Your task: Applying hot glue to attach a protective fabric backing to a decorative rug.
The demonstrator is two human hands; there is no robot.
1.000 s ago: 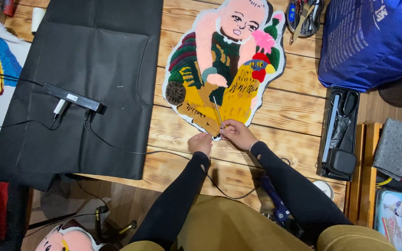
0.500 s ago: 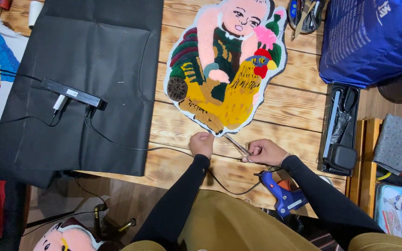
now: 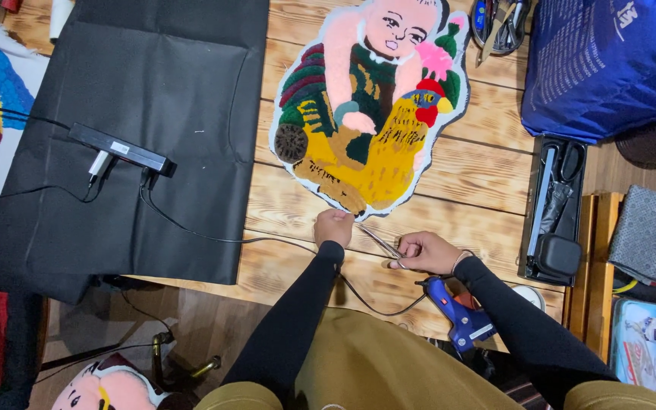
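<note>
- The tufted rug [image 3: 370, 114], cut to the shape of a child astride a rooster, lies flat on the wooden bench [image 3: 487, 175], its lower edge just beyond the person's hands.
- The right hand [image 3: 425, 252] holds a pair of scissors [image 3: 377, 240], fingers closed through the handles; the blades point up and left toward the rug's bottom edge, and whether they are parted cannot be told at this size.
- The left hand [image 3: 333, 226] rests closed on the bench, touching or pinching the rug's lower border just beside the blade tips (which of the two is not clear).
- Risk: the scissor tips sit very near the left fingers, so a hasty snip could nick them.
- Risk: the blades lie close to the coloured pile, and a cut angled too far inward would likely bite into the yellow tufts rather than the pale border.
- Risk: a black cable [image 3: 214, 235] runs across the bench under the left forearm and loops beneath the right wrist; a blade dropped low could catch it, or a dragging sleeve could tug the black bar-shaped device [image 3: 119, 149] on the black cloth [image 3: 146, 114].
- Risk: the blue glue gun [image 3: 457, 311] sits at the bench edge by the right elbow and could be knocked off.
- Both forearms reach forward in dark sleeves, the left nearly straight, the right bent inward at the wrist.
</note>
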